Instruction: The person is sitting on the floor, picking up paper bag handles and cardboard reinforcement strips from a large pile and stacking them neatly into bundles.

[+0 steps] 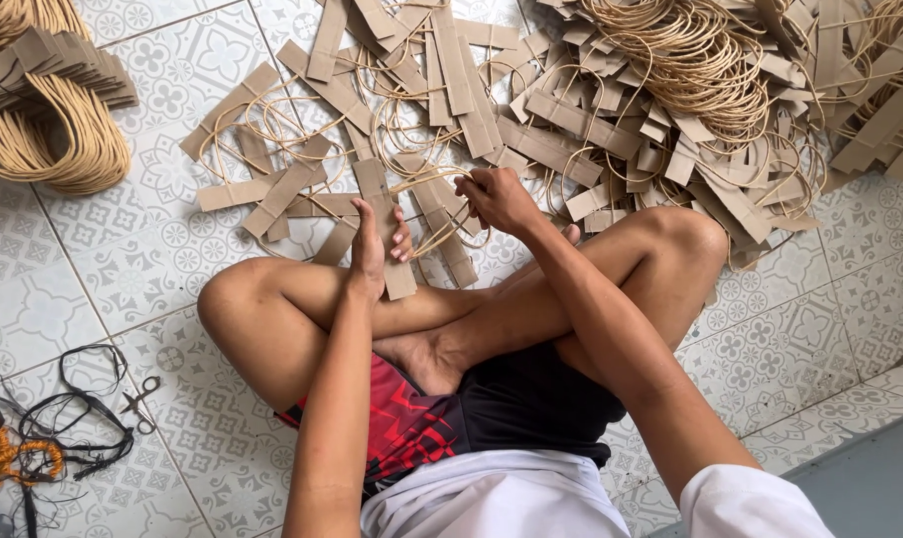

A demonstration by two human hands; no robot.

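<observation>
I sit cross-legged on a patterned tile floor. My left hand (374, 245) grips a stack of brown cardboard strips (387, 231) with tan cord loops attached, held upright over my left shin. My right hand (495, 196) is closed on the cord loops (433, 237) of those handles, just right of the strips. A large loose pile of the same cardboard-and-cord handles (571, 110) spreads on the floor just beyond both hands.
A neat bundled stack of handles (48, 110) lies at the upper left. Small scissors (138, 401), black cords (83, 418) and an orange cord (8, 460) lie at the lower left. A grey step edge (870, 478) runs at the lower right.
</observation>
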